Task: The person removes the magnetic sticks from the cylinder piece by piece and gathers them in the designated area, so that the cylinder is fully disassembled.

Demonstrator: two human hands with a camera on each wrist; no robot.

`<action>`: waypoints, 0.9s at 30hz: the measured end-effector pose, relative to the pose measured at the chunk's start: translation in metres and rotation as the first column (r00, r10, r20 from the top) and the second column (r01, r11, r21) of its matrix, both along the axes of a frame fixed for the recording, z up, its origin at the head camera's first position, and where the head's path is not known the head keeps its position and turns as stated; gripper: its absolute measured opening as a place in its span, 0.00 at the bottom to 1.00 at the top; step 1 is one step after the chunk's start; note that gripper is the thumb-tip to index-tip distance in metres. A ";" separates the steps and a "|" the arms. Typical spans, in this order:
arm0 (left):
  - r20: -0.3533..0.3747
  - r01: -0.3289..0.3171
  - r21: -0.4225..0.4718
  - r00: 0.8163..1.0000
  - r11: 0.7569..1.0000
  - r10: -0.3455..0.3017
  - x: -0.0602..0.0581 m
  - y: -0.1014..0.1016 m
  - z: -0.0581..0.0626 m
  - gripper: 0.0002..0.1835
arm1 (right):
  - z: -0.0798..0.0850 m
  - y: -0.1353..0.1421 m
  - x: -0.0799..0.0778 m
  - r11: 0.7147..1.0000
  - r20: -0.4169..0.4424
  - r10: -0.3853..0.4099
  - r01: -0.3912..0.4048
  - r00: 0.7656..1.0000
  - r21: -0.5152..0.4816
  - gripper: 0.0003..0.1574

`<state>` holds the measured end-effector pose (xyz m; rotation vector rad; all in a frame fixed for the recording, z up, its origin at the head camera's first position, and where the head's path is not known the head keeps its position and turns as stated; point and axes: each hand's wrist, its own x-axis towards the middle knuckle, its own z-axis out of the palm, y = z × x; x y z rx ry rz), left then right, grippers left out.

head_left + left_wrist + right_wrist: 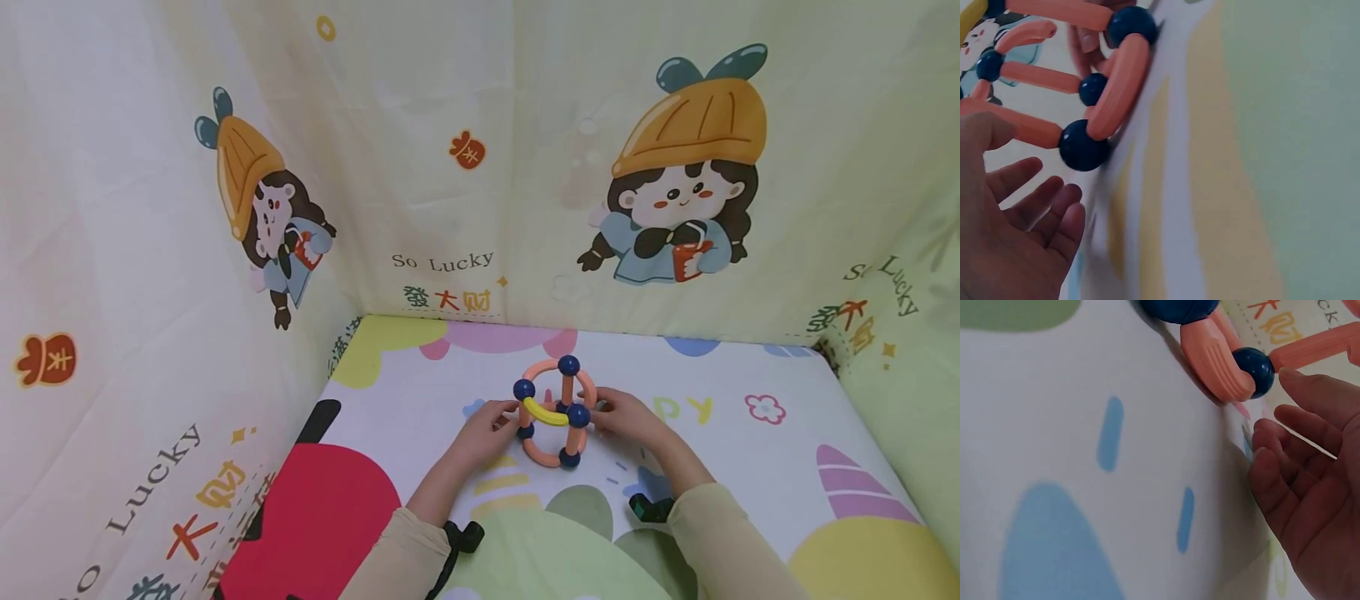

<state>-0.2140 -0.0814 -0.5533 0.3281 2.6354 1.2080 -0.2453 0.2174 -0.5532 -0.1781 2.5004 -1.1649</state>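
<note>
A round cage of magnetic sticks and balls stands on the mat. Dark blue balls (577,416) join its upright pink sticks (567,390) and curved pink sticks (542,452). One curved yellow stick (546,413) spans the top front. My left hand (480,437) is at the cage's left side; in the left wrist view its thumb overlaps an upright pink stick (1038,130), the other fingers loosely bent below. My right hand (633,419) is at the right side, thumb tip near a blue ball (1255,372), fingers bent and apart from the sticks. Neither hand visibly grips the cage.
A printed mat (720,450) with coloured shapes lies under the cage. Patterned cloth walls (540,208) rise behind and at both sides. Black wrist devices (467,537) sit at both sleeves.
</note>
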 end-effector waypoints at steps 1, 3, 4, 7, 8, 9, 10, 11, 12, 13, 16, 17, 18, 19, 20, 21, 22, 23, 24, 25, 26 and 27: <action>-0.014 0.009 -0.005 1.000 1.000 -0.009 0.001 0.001 -0.003 0.24 | 0.000 -0.002 -0.002 1.000 0.002 -0.002 0.002 1.000 0.004 0.35; -0.031 0.017 -0.004 0.999 1.000 -0.017 0.002 0.004 -0.007 0.26 | -0.002 -0.005 -0.005 1.000 0.008 -0.004 0.004 1.000 0.007 0.32; -0.036 0.017 0.000 0.999 1.000 -0.017 0.003 0.006 -0.008 0.26 | -0.003 -0.007 -0.007 1.000 0.010 -0.006 0.006 1.000 0.010 0.30; -0.037 0.009 0.015 0.999 1.000 -0.008 0.004 0.010 -0.010 0.24 | -0.005 -0.011 -0.011 1.000 0.005 0.003 -0.003 1.000 0.012 0.27; -0.035 0.005 0.012 0.999 1.000 -0.004 0.004 0.011 -0.011 0.23 | -0.006 -0.013 -0.011 1.000 -0.001 0.004 -0.004 1.000 0.015 0.26; -0.035 0.002 0.008 0.999 1.000 -0.002 0.005 0.013 -0.012 0.23 | -0.006 -0.014 -0.012 1.000 -0.008 0.006 -0.006 1.000 0.014 0.26; -0.038 0.004 0.002 0.999 1.000 -0.004 0.004 0.014 -0.014 0.21 | -0.006 -0.014 -0.013 1.000 -0.020 0.010 -0.010 1.000 0.016 0.26; -0.041 0.007 -0.004 0.999 1.000 -0.008 0.004 0.015 -0.015 0.20 | -0.007 -0.014 -0.013 1.000 -0.032 0.018 -0.017 0.999 0.019 0.26; -0.047 0.012 -0.017 0.999 1.000 -0.012 0.004 0.016 -0.016 0.19 | -0.008 -0.015 -0.014 0.999 -0.045 0.026 -0.025 0.999 0.019 0.26; -0.052 0.015 -0.023 0.999 1.000 -0.016 0.004 0.016 -0.017 0.18 | -0.008 -0.015 -0.014 0.999 -0.061 0.039 -0.037 0.997 0.022 0.26; -0.067 0.016 -0.040 0.998 0.999 -0.019 0.004 0.017 -0.018 0.17 | -0.009 -0.016 -0.014 0.999 -0.070 0.047 -0.045 0.996 0.027 0.25; -0.068 0.013 -0.044 0.998 0.999 -0.016 0.004 0.017 -0.018 0.17 | -0.009 -0.016 -0.013 0.998 -0.069 0.048 -0.046 0.996 0.030 0.25; -0.072 0.011 -0.050 0.997 0.999 -0.014 0.004 0.017 -0.017 0.17 | -0.008 -0.017 -0.013 0.998 -0.069 0.047 -0.045 0.996 0.033 0.24; -0.075 0.008 -0.054 0.997 0.999 -0.012 0.004 0.017 -0.017 0.17 | -0.008 -0.017 -0.012 0.998 -0.072 0.052 -0.049 0.996 0.037 0.24; -0.078 0.005 -0.057 0.997 0.998 -0.009 0.004 0.017 -0.017 0.18 | -0.007 -0.018 -0.012 0.998 -0.066 0.044 -0.042 0.997 0.038 0.24; -0.081 0.005 -0.063 0.997 0.998 -0.010 0.004 0.017 -0.017 0.17 | -0.006 -0.018 -0.011 0.998 -0.065 0.043 -0.040 0.997 0.041 0.24; -0.084 0.004 -0.064 0.996 0.998 -0.009 0.004 0.017 -0.016 0.17 | -0.006 -0.018 -0.010 0.998 -0.065 0.040 -0.037 0.997 0.044 0.24; -0.087 0.005 -0.066 0.996 0.998 -0.010 0.004 0.016 -0.016 0.17 | -0.005 -0.019 -0.010 0.998 -0.072 0.047 -0.043 0.996 0.051 0.24; -0.090 0.006 -0.070 0.996 0.998 -0.013 0.004 0.016 -0.016 0.16 | -0.005 -0.019 -0.009 0.998 -0.074 0.044 -0.040 0.996 0.056 0.23; -0.091 0.009 -0.070 0.996 0.997 -0.015 0.004 0.015 -0.015 0.15 | -0.005 -0.019 -0.008 0.998 -0.075 0.042 -0.037 0.996 0.059 0.23; -0.091 0.011 -0.071 0.996 0.997 -0.018 0.003 0.015 -0.015 0.14 | -0.005 -0.019 -0.007 0.998 -0.075 0.035 -0.031 0.997 0.062 0.23; -0.090 0.014 -0.071 0.996 0.997 -0.020 0.003 0.014 -0.014 0.14 | -0.005 -0.019 -0.006 0.997 -0.081 0.038 -0.033 0.996 0.064 0.23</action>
